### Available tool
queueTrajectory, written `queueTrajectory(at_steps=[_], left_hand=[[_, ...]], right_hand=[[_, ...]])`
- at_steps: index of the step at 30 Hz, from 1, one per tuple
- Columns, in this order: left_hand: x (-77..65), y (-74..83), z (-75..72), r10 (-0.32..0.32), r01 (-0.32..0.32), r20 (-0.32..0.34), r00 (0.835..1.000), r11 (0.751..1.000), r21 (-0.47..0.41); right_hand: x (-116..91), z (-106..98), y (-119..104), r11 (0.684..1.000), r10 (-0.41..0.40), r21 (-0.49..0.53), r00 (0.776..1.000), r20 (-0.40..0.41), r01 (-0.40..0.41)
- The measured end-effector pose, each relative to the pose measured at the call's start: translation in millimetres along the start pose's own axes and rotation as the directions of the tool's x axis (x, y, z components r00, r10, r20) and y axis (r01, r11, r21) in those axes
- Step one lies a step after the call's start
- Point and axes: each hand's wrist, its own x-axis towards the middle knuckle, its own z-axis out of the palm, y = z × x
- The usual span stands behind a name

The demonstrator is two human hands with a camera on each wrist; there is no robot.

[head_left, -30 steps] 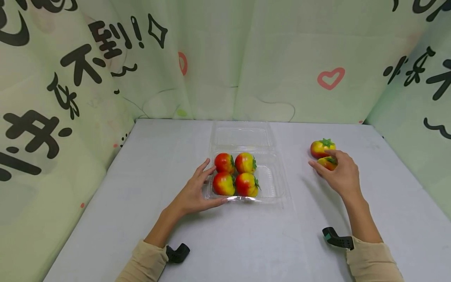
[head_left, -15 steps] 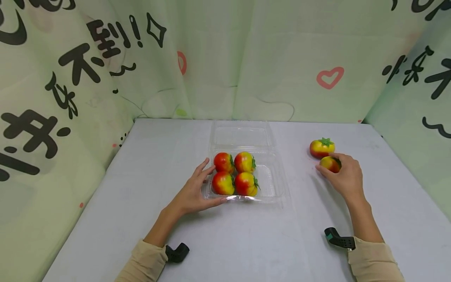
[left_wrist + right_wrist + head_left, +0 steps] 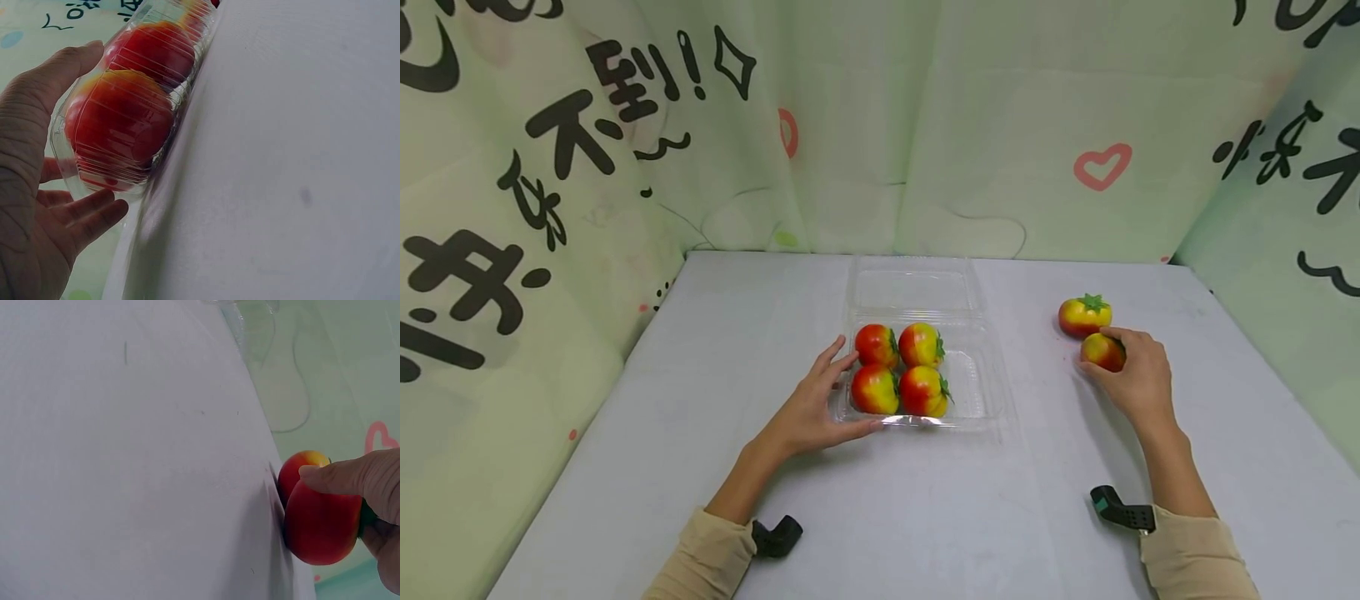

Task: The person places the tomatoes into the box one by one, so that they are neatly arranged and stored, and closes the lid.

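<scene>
My right hand [image 3: 1131,379] pinches a red-and-yellow tomato [image 3: 1102,352] between thumb and fingers at the right of the table. Its green leaves are mostly hidden by the fingers. In the right wrist view the thumb lies across the red side of this held tomato [image 3: 322,522]. Just behind it a second tomato [image 3: 1084,316] sits leaf side up. My left hand [image 3: 820,408] spreads round the near left corner of a clear plastic box [image 3: 973,387], fingers at its side and thumb along its front edge. Inside, several tomatoes [image 3: 876,390] lie in two rows, leaves toward the right.
The box's hinged lid [image 3: 917,285] lies folded back, away from me. A white-covered table [image 3: 940,517] bears everything. Pale green curtains [image 3: 1000,125] with black lettering hang behind it and at both sides.
My right hand has shifted slightly right and nearer with the tomato, so a gap shows between it and the one behind. Left hand and box have stayed put.
</scene>
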Motion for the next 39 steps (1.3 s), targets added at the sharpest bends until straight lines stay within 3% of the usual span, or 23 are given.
queueTrajectory(at_steps=[13,25,39], left_hand=[[-0.8,2.0,-0.4,-0.011,0.011,-0.007,1.000,1.000,0.009],[-1.2,1.5,0.4,-0.007,0.007,-0.004,1.000,1.000,0.002],[-1.4,1.5,0.2,0.002,-0.002,-0.001,1.000,1.000,-0.012]], right_hand=[[-5.4,1.3,-2.7,0.999,-0.021,-0.025,0.998,-0.053,0.019],[-9.9,-2.7,-17.0,0.999,-0.039,0.028,0.992,-0.123,0.042],[-14.2,1.7,-30.9,0.994,-0.044,0.090,0.990,-0.135,0.056]])
